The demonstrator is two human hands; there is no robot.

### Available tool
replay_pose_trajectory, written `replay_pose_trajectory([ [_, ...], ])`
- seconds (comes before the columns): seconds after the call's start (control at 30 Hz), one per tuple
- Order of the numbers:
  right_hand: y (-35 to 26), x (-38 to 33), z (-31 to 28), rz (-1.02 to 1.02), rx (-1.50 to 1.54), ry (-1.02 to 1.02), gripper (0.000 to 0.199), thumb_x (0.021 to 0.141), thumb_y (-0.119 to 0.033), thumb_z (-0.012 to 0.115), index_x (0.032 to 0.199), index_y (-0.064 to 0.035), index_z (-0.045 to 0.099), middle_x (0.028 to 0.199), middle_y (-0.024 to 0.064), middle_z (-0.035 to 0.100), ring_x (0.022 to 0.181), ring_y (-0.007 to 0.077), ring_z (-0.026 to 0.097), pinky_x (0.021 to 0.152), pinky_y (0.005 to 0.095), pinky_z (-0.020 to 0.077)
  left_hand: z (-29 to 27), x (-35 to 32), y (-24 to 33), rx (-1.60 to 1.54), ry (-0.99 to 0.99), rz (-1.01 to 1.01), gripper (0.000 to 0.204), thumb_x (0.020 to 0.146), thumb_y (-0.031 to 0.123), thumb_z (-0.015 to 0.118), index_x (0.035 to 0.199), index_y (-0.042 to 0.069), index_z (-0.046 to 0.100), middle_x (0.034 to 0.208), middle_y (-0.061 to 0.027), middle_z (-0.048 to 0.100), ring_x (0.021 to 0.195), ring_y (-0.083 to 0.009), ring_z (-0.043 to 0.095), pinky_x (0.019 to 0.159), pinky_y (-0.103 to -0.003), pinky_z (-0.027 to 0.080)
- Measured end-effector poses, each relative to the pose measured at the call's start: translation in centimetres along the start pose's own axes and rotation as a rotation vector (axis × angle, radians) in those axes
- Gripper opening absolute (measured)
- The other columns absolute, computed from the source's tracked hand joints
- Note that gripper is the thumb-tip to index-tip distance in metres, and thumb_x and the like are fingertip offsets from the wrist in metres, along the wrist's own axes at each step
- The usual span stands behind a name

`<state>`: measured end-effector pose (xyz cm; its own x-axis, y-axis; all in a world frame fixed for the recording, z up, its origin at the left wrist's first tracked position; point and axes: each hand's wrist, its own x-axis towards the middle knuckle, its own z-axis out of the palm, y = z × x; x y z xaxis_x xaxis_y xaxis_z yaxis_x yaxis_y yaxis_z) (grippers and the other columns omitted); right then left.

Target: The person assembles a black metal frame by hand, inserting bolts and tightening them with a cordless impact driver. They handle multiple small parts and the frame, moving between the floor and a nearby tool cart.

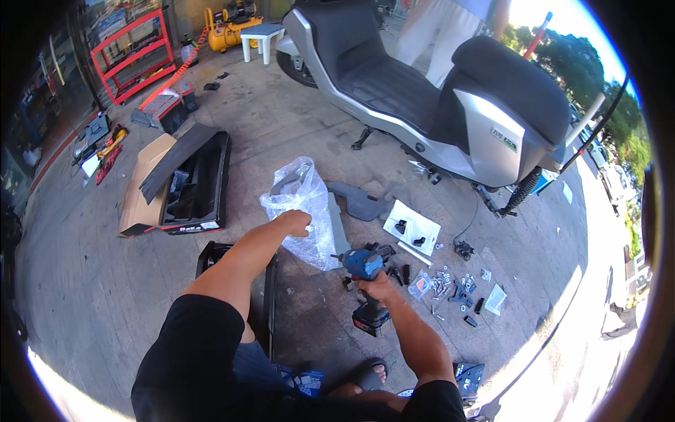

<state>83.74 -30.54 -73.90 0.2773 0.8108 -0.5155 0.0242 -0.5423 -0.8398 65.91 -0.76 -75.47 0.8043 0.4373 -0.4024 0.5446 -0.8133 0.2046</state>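
My right hand point(377, 287) is wrapped around the grip of a blue cordless drill point(363, 264), whose nose points to the left. The drill's dark battery point(370, 320) hangs below my fingers. Over a crumpled sheet of clear bubble wrap point(320, 243) my left hand point(297, 223) is closed, apparently gripping the plastic. A grey flat piece point(339, 221) shows along the wrap's right side. Beside the drill lie small black parts point(406, 273) and several loose bolts point(441, 283) on the paving.
A silver-and-black scooter point(422, 105) stands ahead, a person point(439, 35) behind it. An open box with black foam point(186, 186) lies to the left. White paper point(413, 226) with black parts lies right of centre. Farther back are a red cart point(133, 56) and yellow compressor point(232, 32).
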Motion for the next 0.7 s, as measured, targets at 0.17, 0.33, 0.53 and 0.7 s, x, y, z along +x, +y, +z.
replay_pose_trajectory([
  [0.17,0.2,1.4,0.4,-0.101,-0.094,-0.010,0.027,0.072,-0.016,0.070,0.096,-0.0056,0.067,0.087,0.0059,0.065,0.080,0.0171,0.060,0.072,0.0315,0.0484,-0.1,0.5,0.1,-0.010,-0.016,-0.006,0.039,0.073,0.027,0.064,0.105,0.005,0.066,0.104,-0.0192,0.066,0.097,-0.0349,0.063,0.084,-0.043,0.051],
  [0.33,-1.3,1.7,0.6,-0.115,-0.068,-0.016,0.018,0.075,-0.005,0.069,0.093,-0.0034,0.066,0.081,0.0033,0.064,0.066,0.0132,0.059,0.060,0.0287,0.0487,-0.8,0.5,2.2,-0.035,0.007,0.074,0.042,0.076,0.033,0.064,0.108,0.007,0.065,0.108,-0.0177,0.065,0.101,-0.0349,0.062,0.087,-0.042,0.049],
  [0.53,-3.1,0.6,0.7,-0.133,0.022,0.041,0.018,0.076,-0.006,0.069,0.094,-0.0040,0.066,0.080,0.0030,0.064,0.065,0.0130,0.059,0.060,0.0285,0.0492,-0.6,0.4,3.4,0.000,-0.011,0.110,0.043,0.077,0.035,0.065,0.110,0.008,0.065,0.109,-0.0169,0.065,0.102,-0.0337,0.061,0.089,-0.041,0.048],
  [0.7,-3.5,0.4,0.3,-0.159,0.045,0.058,0.018,0.076,-0.005,0.069,0.094,-0.0043,0.065,0.081,0.0028,0.063,0.065,0.0134,0.059,0.060,0.0286,0.0496,-0.5,0.8,2.8,-0.002,0.004,0.116,0.041,0.076,0.036,0.065,0.107,0.009,0.065,0.109,-0.0151,0.065,0.102,-0.0335,0.061,0.088,-0.041,0.048],
])
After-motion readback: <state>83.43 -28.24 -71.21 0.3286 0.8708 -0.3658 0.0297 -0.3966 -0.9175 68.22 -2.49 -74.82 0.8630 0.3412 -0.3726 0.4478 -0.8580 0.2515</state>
